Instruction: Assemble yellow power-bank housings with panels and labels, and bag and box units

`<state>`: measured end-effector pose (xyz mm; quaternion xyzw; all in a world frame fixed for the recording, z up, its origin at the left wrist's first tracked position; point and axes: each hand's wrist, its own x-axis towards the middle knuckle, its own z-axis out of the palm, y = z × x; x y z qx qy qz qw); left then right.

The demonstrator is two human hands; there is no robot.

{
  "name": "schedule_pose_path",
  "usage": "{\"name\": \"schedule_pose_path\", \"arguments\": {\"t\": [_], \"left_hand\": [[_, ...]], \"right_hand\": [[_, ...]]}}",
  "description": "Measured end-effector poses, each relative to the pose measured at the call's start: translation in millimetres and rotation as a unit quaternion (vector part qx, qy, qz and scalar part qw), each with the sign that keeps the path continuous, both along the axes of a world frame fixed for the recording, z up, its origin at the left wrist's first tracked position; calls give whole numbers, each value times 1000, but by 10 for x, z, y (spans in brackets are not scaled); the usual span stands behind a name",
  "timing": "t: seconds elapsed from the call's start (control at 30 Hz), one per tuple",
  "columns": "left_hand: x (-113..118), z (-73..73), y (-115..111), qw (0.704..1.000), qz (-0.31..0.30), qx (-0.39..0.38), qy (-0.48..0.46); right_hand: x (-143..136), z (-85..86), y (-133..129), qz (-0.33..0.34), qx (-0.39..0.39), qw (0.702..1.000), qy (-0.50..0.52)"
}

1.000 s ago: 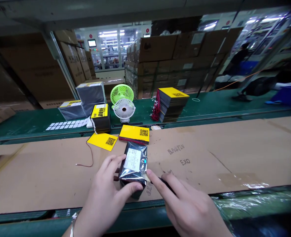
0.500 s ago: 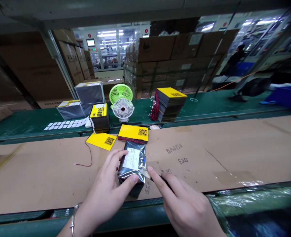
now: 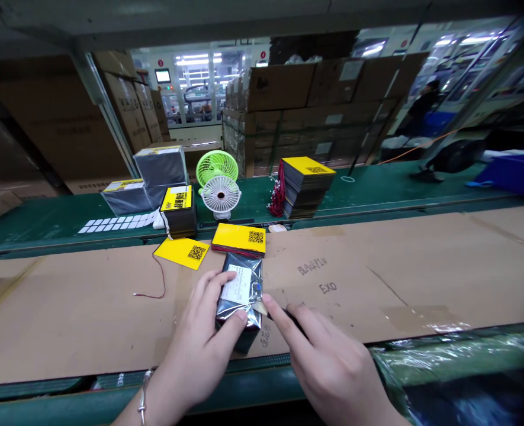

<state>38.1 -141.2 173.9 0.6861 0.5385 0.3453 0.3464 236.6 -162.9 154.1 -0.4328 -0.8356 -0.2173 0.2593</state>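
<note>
A black block in shiny clear wrap point(image 3: 253, 269), with a white printed label point(image 3: 238, 287) and a small blue dot on top, stands on the cardboard in front of me. My left hand point(image 3: 212, 322) grips it from the left, its fingers over the label and its thumb on the near top edge. My right hand point(image 3: 319, 349) is closed round a dark-handled tool with a pale, blade-like tip point(image 3: 260, 307). The tip touches the wrap at the block's right edge, and my index finger lies along it. Most of the handle is hidden by my fingers.
Behind the block lie a stack of yellow cards point(image 3: 238, 238) and a single yellow card point(image 3: 184, 252) with a thin wire. On the green shelf stand a taller card stack point(image 3: 306, 188), a white fan point(image 3: 221, 195), a green fan point(image 3: 217, 165) and wrapped blocks point(image 3: 161, 168).
The tool's tip and my right index finger have shifted slightly to the left along the block's edge. My left hand keeps its grip, moved slightly to the right.
</note>
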Motion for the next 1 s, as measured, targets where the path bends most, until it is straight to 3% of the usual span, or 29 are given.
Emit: {"name": "schedule_pose_path", "arguments": {"t": [0.4, 0.77, 1.0], "left_hand": [[25, 26, 28, 1000, 9, 9, -3], [23, 59, 39, 1000, 9, 16, 25], [-10, 149, 79, 983, 7, 115, 143]], "right_hand": [[-24, -26, 105, 8, 8, 1000, 8], [144, -5, 153, 14, 5, 999, 43], [137, 100, 241, 49, -74, 990, 110]]}}
